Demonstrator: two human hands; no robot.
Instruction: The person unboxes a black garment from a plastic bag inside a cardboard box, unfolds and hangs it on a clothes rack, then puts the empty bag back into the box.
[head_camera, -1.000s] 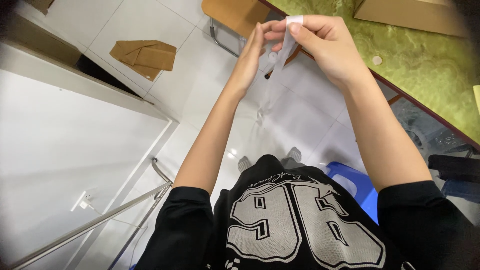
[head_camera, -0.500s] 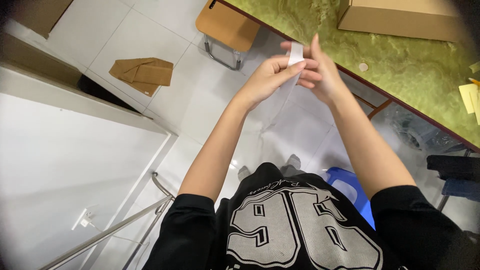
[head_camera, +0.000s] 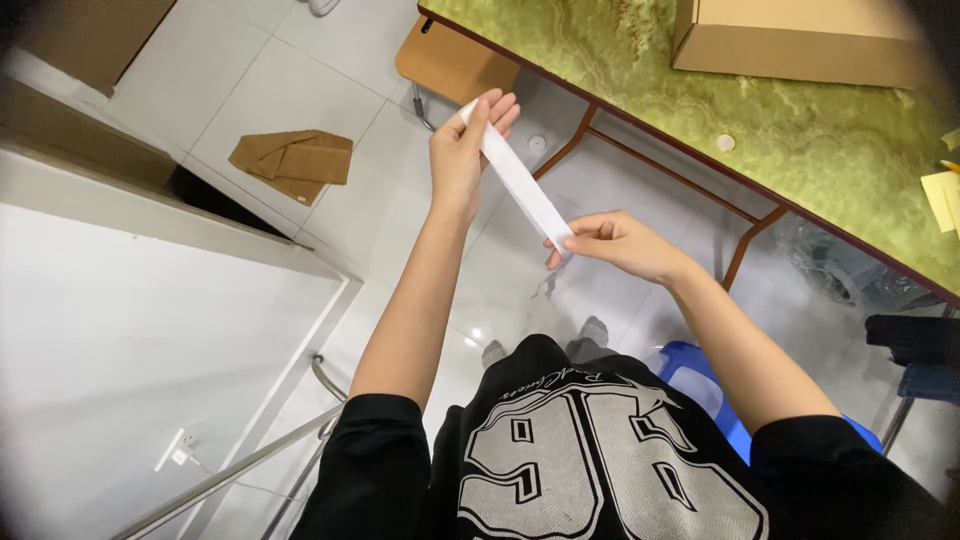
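White paper strip (head_camera: 520, 185) runs taut between your hands (above the tiled floor (head_camera: 300, 80)), your right hand (head_camera: 610, 242) pinching its near end, your left hand (head_camera: 465, 145) gripping the far end, beside the green marble table (head_camera: 800, 130) bearing a cardboard box (head_camera: 800, 40).

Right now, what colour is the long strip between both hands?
White; the long paper strip shows best in the head view.

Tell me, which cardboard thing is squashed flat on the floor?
The brown folded cardboard on the white tiles, left of the left hand. The other, a cardboard box, stands boxy on the green table.
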